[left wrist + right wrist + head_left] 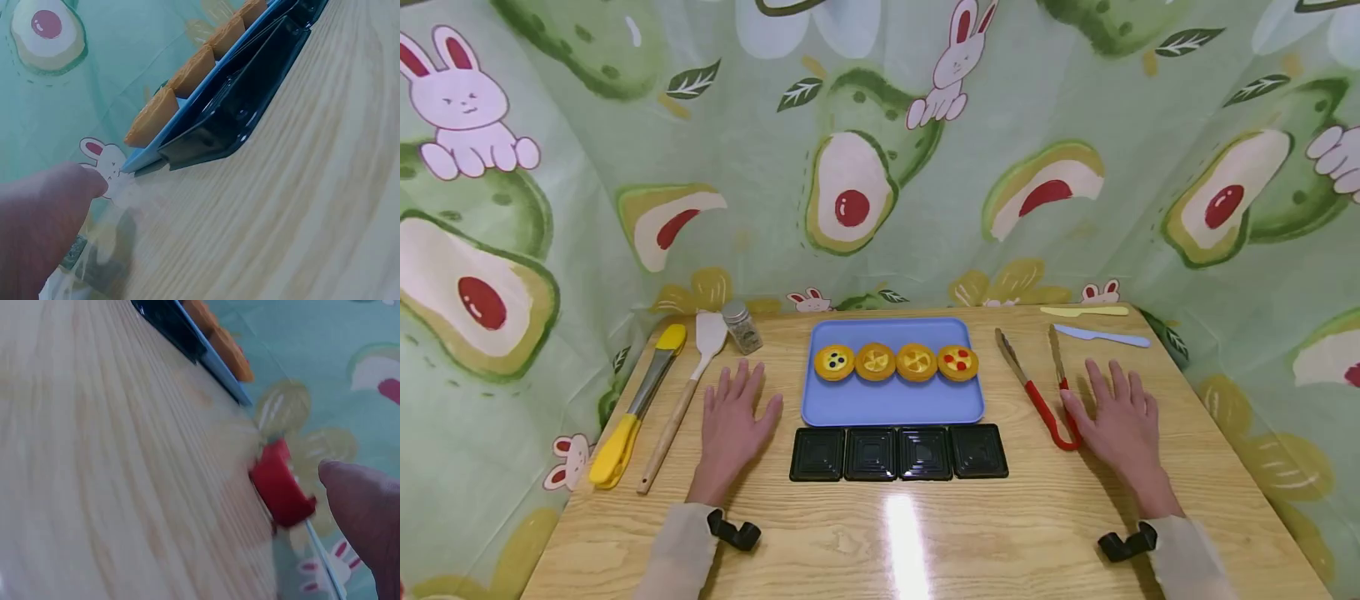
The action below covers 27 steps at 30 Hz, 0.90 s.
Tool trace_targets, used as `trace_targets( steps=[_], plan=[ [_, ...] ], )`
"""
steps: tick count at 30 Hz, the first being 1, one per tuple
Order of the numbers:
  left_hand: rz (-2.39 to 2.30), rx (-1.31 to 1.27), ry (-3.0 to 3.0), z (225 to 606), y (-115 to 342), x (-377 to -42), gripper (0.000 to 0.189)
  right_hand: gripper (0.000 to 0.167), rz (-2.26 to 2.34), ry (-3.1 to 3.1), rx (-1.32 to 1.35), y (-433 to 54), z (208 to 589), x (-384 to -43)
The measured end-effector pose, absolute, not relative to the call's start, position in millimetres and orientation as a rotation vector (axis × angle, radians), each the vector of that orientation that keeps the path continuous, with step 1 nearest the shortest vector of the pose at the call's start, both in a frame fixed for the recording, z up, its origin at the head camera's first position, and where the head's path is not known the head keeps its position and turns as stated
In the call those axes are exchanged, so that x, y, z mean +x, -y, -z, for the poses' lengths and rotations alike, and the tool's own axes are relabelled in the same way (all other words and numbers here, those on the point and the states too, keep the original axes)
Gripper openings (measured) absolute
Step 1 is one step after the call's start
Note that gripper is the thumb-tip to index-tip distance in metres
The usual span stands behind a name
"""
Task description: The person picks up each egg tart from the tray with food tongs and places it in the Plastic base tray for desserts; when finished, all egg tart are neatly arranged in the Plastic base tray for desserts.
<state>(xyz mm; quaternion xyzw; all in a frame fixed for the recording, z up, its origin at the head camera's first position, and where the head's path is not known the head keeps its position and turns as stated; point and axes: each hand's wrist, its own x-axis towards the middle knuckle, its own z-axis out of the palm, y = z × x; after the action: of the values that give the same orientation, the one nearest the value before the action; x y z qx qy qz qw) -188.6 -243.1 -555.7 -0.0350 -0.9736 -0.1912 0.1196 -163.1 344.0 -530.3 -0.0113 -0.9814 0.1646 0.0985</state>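
Red-handled tongs (1042,412) lie just left of the nearer, right hand (1115,418), tips pointing forward; its fingers are spread, holding nothing.

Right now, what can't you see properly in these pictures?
Shaker jar, head view: what's inside is too small to tell.
Tarts, left wrist view: seen side-on, so their crusts hide the toppings.
Left hand, left wrist view: the picture's edge cuts most of it off.
Red-handled tongs, right wrist view: blurred.
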Motion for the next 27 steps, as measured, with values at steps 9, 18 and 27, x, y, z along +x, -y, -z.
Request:
trace_targets(
  steps=[9,18,27],
  plan=[
    [0.629,-0.199,2.827,557.8,225.7,-199.9,0.073,0.089,-0.434,2.93,0.054,-301.8,527.9,-182.6],
    [0.606,-0.292,2.902,563.8,213.7,-216.9,0.082,0.094,-0.466,2.955,0.003,-276.9,536.1,-196.7],
    [0.656,-0.371,2.909,568.9,206.7,-224.3,0.084,0.095,-0.409,2.852,-0.254,-268.3,542.4,-197.1]
  ],
)
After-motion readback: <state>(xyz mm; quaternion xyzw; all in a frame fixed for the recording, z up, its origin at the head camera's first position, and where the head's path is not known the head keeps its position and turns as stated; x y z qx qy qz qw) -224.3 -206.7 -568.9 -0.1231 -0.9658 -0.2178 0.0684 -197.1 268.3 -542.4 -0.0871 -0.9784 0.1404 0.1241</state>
